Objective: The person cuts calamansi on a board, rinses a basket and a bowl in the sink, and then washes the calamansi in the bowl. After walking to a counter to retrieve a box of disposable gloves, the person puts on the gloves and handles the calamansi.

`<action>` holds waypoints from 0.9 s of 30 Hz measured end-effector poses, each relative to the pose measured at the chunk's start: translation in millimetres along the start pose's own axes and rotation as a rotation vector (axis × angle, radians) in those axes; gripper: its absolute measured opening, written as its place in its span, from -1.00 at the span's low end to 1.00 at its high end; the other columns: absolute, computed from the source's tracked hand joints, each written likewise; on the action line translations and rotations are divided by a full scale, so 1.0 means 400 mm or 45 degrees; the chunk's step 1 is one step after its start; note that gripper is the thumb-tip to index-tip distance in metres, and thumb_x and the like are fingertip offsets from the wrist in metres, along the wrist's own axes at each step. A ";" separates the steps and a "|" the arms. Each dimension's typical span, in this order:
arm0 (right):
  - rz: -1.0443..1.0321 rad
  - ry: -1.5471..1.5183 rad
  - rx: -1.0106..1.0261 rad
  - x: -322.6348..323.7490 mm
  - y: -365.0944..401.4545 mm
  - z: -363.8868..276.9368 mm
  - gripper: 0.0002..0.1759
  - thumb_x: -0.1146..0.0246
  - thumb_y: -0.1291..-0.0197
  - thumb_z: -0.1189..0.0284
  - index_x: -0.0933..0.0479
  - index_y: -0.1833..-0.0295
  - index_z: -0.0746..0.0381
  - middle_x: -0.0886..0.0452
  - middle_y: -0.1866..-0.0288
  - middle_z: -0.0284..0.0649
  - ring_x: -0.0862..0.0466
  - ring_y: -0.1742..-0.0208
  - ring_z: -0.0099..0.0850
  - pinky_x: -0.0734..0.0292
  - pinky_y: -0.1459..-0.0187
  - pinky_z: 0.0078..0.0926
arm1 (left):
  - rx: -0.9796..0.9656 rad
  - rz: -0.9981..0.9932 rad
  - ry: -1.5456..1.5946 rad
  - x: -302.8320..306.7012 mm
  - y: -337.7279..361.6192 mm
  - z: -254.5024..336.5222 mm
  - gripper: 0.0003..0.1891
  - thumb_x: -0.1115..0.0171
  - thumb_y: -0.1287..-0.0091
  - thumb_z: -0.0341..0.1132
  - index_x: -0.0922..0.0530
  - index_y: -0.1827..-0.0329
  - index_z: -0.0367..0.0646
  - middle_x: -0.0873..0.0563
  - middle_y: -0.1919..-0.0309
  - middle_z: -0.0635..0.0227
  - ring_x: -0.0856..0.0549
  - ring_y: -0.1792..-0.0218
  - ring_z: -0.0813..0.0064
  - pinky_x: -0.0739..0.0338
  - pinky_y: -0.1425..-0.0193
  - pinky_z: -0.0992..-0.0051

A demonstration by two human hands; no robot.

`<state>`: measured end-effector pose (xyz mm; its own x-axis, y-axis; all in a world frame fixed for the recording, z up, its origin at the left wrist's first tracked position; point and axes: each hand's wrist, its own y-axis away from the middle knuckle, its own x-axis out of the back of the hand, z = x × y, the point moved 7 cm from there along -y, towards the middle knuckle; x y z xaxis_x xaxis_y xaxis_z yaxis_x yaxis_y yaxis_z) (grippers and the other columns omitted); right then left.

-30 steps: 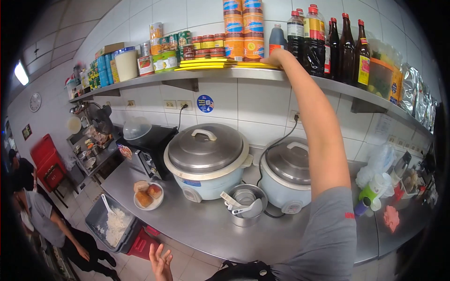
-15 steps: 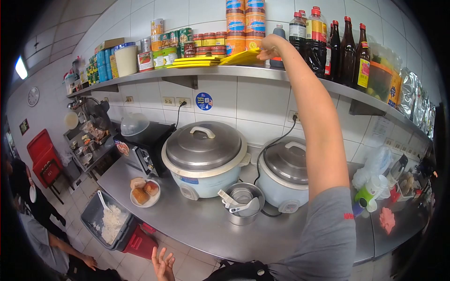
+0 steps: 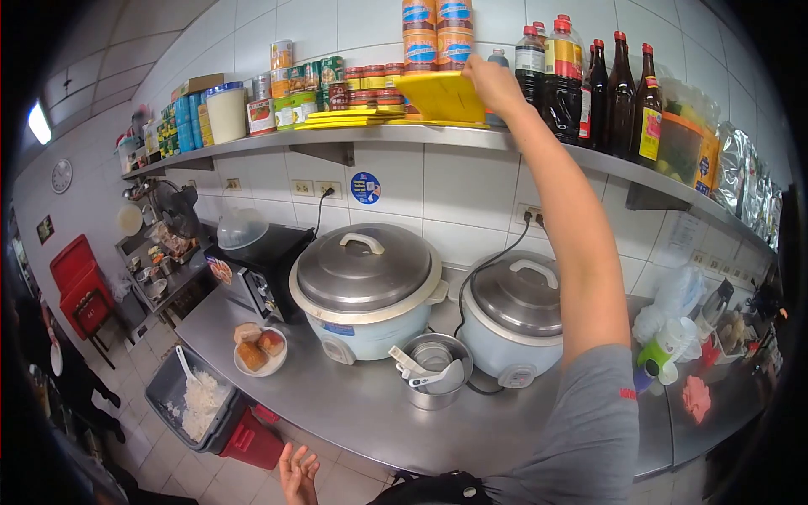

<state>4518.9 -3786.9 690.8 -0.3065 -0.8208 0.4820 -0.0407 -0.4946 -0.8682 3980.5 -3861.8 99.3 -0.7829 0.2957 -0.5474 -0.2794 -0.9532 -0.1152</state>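
High on the metal shelf, my right hand (image 3: 497, 82) pinches the upper right corner of a flat yellow sheet-like piece (image 3: 442, 94). That piece is tilted up, its face towards me, in front of the stacked orange-labelled cans (image 3: 438, 38). More flat yellow pieces (image 3: 349, 119) lie in a low stack on the shelf to its left. My left hand (image 3: 299, 475) hangs low at the front of the counter, palm up with its fingers apart and nothing in it.
Two large rice cookers (image 3: 366, 269) (image 3: 515, 295) stand on the steel counter, a pot with ladles (image 3: 433, 374) between them. A plate of food (image 3: 261, 352) sits left. Dark bottles (image 3: 624, 97) line the shelf's right. Below left is a tub of rice (image 3: 198, 404).
My right hand has raised the flat yellow piece and tipped it upright, so more of its face shows. At lower left, a person in grey has moved mostly out of view.
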 end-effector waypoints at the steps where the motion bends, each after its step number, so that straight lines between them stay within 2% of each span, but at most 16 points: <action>1: 0.081 -0.026 -0.039 0.024 -0.006 0.013 -0.72 -0.10 -0.40 0.28 -0.46 -0.02 0.27 -0.70 0.13 0.10 -0.68 0.04 0.09 -0.56 0.05 0.02 | 0.011 0.003 0.004 -0.004 -0.001 -0.002 -0.28 -0.26 -0.39 -0.10 -0.17 -0.55 -0.03 -0.52 -0.31 0.30 -0.58 -0.19 0.41 -0.46 -0.27 0.38; 4: 0.187 -0.062 -0.099 0.062 -0.002 0.052 -0.75 -0.08 -0.43 0.31 -0.47 -0.01 0.27 -0.69 0.10 0.08 -0.67 0.04 0.10 -0.54 0.03 0.01 | 0.032 -0.009 0.002 -0.007 -0.011 -0.018 -0.28 -0.27 -0.38 -0.10 -0.19 -0.54 -0.05 -0.53 -0.29 0.29 -0.59 -0.19 0.39 -0.47 -0.27 0.37; 6: 0.186 -0.505 0.024 0.068 0.006 0.072 -0.77 -0.12 -0.42 0.34 -0.48 0.00 0.29 -0.69 0.09 0.05 -0.67 0.03 0.08 -0.54 0.04 -0.07 | 0.031 -0.023 -0.007 -0.014 -0.014 -0.020 -0.29 -0.27 -0.38 -0.10 -0.20 -0.53 -0.06 -0.53 -0.29 0.29 -0.59 -0.18 0.39 -0.47 -0.27 0.37; 7: 0.170 -0.695 0.072 0.068 0.026 0.078 -0.79 -0.14 -0.41 0.38 -0.48 0.01 0.30 -0.69 0.10 0.02 -0.67 0.04 0.02 -0.53 0.05 -0.19 | 0.026 -0.036 -0.012 -0.020 -0.015 -0.022 -0.29 -0.28 -0.38 -0.09 -0.21 -0.53 -0.07 -0.54 -0.28 0.29 -0.60 -0.18 0.38 -0.48 -0.27 0.37; 10: -0.008 -0.662 0.243 0.110 0.146 0.024 -0.79 -0.17 -0.40 0.39 -0.47 0.01 0.31 -0.69 0.09 0.00 -0.67 0.05 -0.03 -0.53 0.05 -0.28 | 0.028 -0.050 -0.030 -0.025 -0.017 -0.025 -0.30 -0.28 -0.37 -0.08 -0.23 -0.51 -0.08 -0.54 -0.28 0.26 -0.61 -0.16 0.36 -0.49 -0.26 0.36; 12: -0.124 -0.502 0.252 0.085 0.240 -0.007 -0.80 -0.19 -0.38 0.40 -0.48 -0.01 0.28 -0.68 0.07 -0.03 -0.68 0.05 -0.07 -0.55 0.07 -0.26 | 0.037 -0.035 -0.014 -0.019 -0.016 -0.028 -0.30 -0.29 -0.37 -0.08 -0.23 -0.50 -0.08 -0.54 -0.28 0.24 -0.61 -0.16 0.35 -0.49 -0.25 0.36; 14: 0.106 -0.316 0.494 0.065 0.331 -0.051 -0.82 -0.21 -0.37 0.42 -0.52 0.00 0.25 -0.69 0.02 -0.08 -0.70 0.00 -0.13 -0.62 0.06 -0.26 | 0.057 -0.018 0.001 -0.017 -0.016 -0.038 -0.31 -0.29 -0.37 -0.08 -0.24 -0.50 -0.08 -0.54 -0.27 0.22 -0.61 -0.16 0.35 -0.50 -0.25 0.35; 15: 0.102 -0.315 0.495 0.052 0.360 -0.066 -0.82 -0.21 -0.37 0.42 -0.52 0.00 0.25 -0.69 0.02 -0.08 -0.70 0.00 -0.13 -0.62 0.06 -0.26 | 0.072 -0.026 -0.008 -0.017 -0.019 -0.042 -0.31 -0.29 -0.37 -0.08 -0.24 -0.49 -0.09 -0.54 -0.27 0.20 -0.61 -0.16 0.33 -0.50 -0.25 0.35; 17: 0.461 -0.015 0.727 0.073 0.436 -0.137 -0.83 -0.24 -0.31 0.46 -0.57 0.03 0.26 -0.70 -0.01 -0.12 -0.72 -0.05 -0.20 -0.67 0.00 -0.31 | 0.095 -0.040 -0.026 -0.013 -0.039 -0.047 -0.31 -0.29 -0.37 -0.08 -0.25 -0.49 -0.10 -0.55 -0.26 0.19 -0.61 -0.16 0.32 -0.50 -0.24 0.34; 19: 0.463 0.056 0.812 0.082 0.495 -0.195 -0.82 -0.25 -0.27 0.47 -0.58 0.04 0.28 -0.70 -0.02 -0.11 -0.72 -0.07 -0.22 -0.68 -0.03 -0.35 | 0.148 -0.210 -0.064 -0.032 -0.075 -0.054 -0.14 -0.27 -0.38 0.00 -0.03 -0.62 -0.10 -0.41 -0.42 0.01 -0.53 -0.31 0.14 -0.43 -0.35 0.25; 20: 0.469 0.119 0.906 0.087 0.533 -0.245 -0.81 -0.27 -0.23 0.48 -0.60 0.06 0.29 -0.71 -0.03 -0.10 -0.72 -0.10 -0.24 -0.69 -0.05 -0.39 | 0.161 -0.252 -0.043 -0.074 -0.096 -0.034 -0.15 -0.23 -0.40 0.07 -0.07 -0.60 -0.14 -0.44 -0.39 0.00 -0.55 -0.29 0.14 -0.44 -0.34 0.23; 21: 0.486 0.076 0.944 0.113 0.581 -0.305 -0.82 -0.31 -0.19 0.52 -0.62 0.09 0.31 -0.72 0.00 -0.07 -0.74 -0.06 -0.22 -0.70 0.00 -0.38 | 0.174 -0.284 -0.021 -0.134 -0.123 -0.006 -0.15 -0.19 -0.41 0.13 -0.10 -0.59 -0.18 -0.48 -0.36 -0.01 -0.57 -0.27 0.13 -0.45 -0.33 0.22; 23: 0.499 -0.087 1.063 0.156 0.700 -0.426 -0.84 -0.35 -0.15 0.55 -0.64 0.15 0.34 -0.74 0.05 -0.04 -0.76 0.00 -0.19 -0.72 0.08 -0.40 | 0.192 -0.448 0.031 -0.243 -0.190 0.027 -0.05 -0.09 -0.32 0.39 -0.15 -0.57 -0.12 -0.46 -0.37 -0.04 -0.54 -0.30 0.07 -0.49 -0.31 0.07; 24: 0.487 -0.209 1.142 0.164 0.772 -0.481 -0.85 -0.35 -0.13 0.55 -0.64 0.17 0.34 -0.74 0.09 -0.05 -0.77 0.02 -0.18 -0.72 0.10 -0.42 | 0.242 -0.586 0.281 -0.320 -0.210 0.060 0.03 -0.04 -0.27 0.47 -0.11 -0.58 -0.15 -0.42 -0.41 -0.06 -0.50 -0.35 0.01 -0.43 -0.36 0.01; 26: 0.198 -0.604 1.190 0.143 0.924 -0.598 -0.86 -0.37 -0.12 0.53 -0.66 0.18 0.31 -0.72 0.01 -0.06 -0.75 -0.02 -0.19 -0.70 0.13 -0.45 | 0.296 -0.769 0.696 -0.385 -0.247 0.099 0.22 0.07 -0.10 0.64 -0.09 -0.58 -0.24 -0.36 -0.45 -0.13 -0.41 -0.42 -0.11 -0.31 -0.43 -0.16; 27: 0.182 -0.663 1.205 0.125 0.994 -0.648 -0.86 -0.37 -0.12 0.53 -0.66 0.18 0.31 -0.72 0.01 -0.06 -0.75 -0.02 -0.19 -0.70 0.13 -0.45 | 0.335 -0.647 0.846 -0.335 -0.273 0.069 0.01 -0.11 -0.30 0.39 -0.16 -0.53 -0.30 -0.43 -0.39 -0.13 -0.51 -0.34 -0.06 -0.45 -0.36 -0.08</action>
<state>4240.9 -3950.5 339.1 0.1994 -0.7984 0.5682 0.7802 -0.2215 -0.5850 4100.6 -3795.6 207.9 -0.0657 0.5046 -0.8608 -0.6898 -0.6463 -0.3262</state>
